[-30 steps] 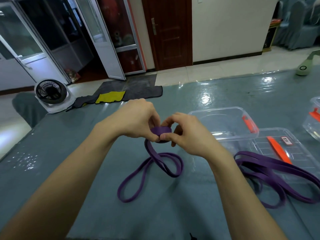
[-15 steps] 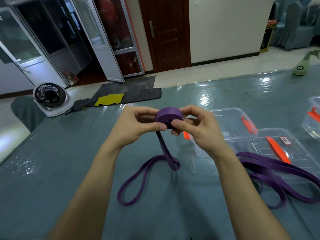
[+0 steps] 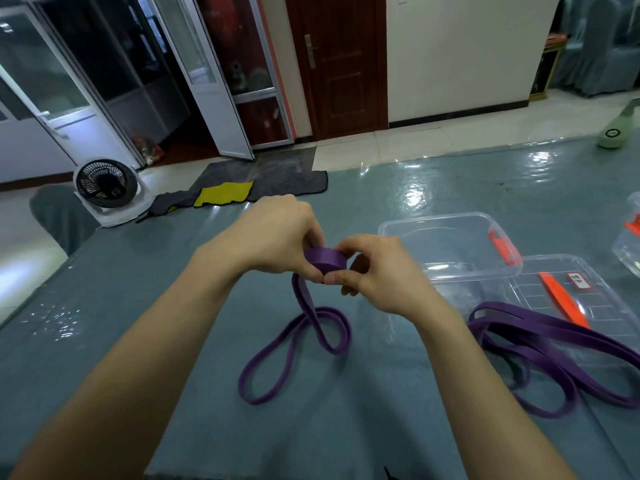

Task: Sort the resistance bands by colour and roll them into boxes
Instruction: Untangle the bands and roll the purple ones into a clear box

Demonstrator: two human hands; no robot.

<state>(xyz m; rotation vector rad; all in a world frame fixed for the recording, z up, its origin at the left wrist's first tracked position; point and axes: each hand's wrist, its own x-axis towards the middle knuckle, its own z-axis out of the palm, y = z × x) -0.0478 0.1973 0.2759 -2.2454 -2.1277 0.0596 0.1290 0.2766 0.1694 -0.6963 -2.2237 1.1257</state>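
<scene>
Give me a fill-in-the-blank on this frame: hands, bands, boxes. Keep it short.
1. The left hand and right hand both pinch a partly rolled band coloured ____.
2. The clear box beyond the right hand has a clip coloured ____.
3. A heap of unrolled bands lies on the person's ____ side.
Missing words: purple; orange; right.

Dim cool indoor light, white glare patches on the glossy bench, wide-angle bending at edges, slightly soft background
</scene>
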